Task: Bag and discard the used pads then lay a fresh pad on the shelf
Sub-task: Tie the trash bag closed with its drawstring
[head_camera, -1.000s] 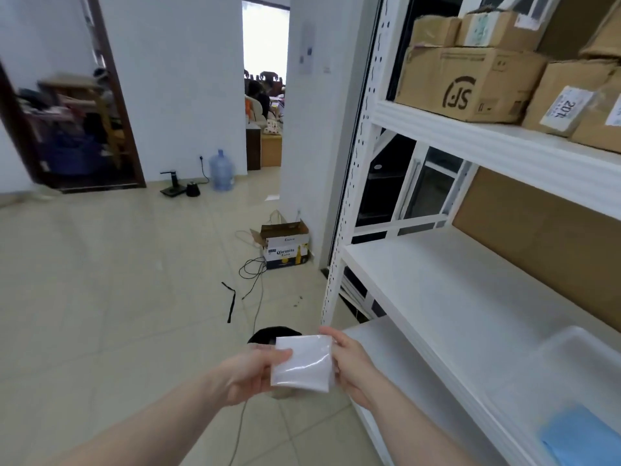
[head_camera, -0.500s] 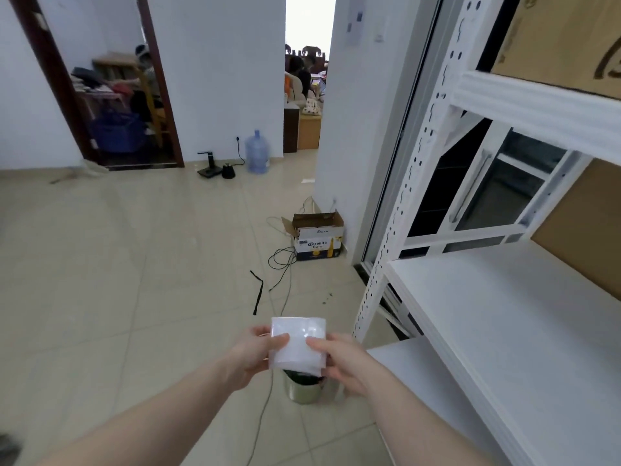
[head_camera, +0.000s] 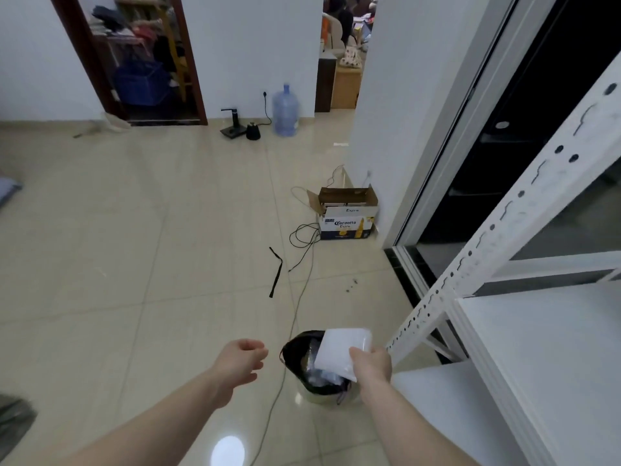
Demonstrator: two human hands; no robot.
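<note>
Where printed — "Coronita Extra" on box

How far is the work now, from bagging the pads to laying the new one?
Done: the pads look sealed in a white bag. In hand: the right hand holds it over the bin; the left hand is free. Left: drop it, then cover the bare shelf.

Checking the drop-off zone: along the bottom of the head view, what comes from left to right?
left hand → bin → bagged pads → right hand → shelf
</note>
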